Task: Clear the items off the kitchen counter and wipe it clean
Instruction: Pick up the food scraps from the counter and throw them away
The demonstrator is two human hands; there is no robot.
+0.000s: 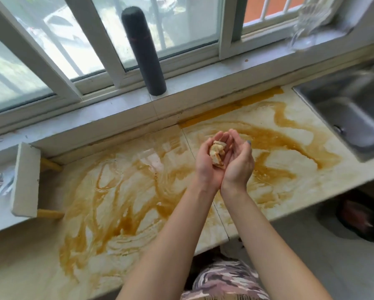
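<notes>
- The step in hand, as I judge it, is carrying a stained wad (217,153) off the bench (116,202) so that wiping can go on.
- The left hand (209,164) and the right hand (239,163) are cupped side by side with their inner edges touching. Each grip curls loosely round the wad.
- The wad lies in the hollow between the palms, more on the left one. It is held above the middle of the bench and does not touch it.
- To do this well, press the touching edges of the hands together so nothing drips through the seam. Do not squeeze, since a soaked wad would likely shed liquid.
- Travel level toward the sink (350,113) at the right, or toward the dark bin (359,215) on the floor beyond the bench end. Which one is meant I cannot tell.
- Part the hands only once they are directly over the target, not short of it.
- The wad looks crumpled and pale, with orange-brown patches. It is too blurred to say whether it is paper towel or food scraps.
- The bench is pale and stone-like, covered in broad swirls of orange-brown liquid. The darkest bands run along the back edge and toward the sink, and there is a wet shine just left of the hands.
- Most of the wiping looks undone.
- A tall dark flask (143,50) stands upright on the window sill (95,113), apart from the bench.
</notes>
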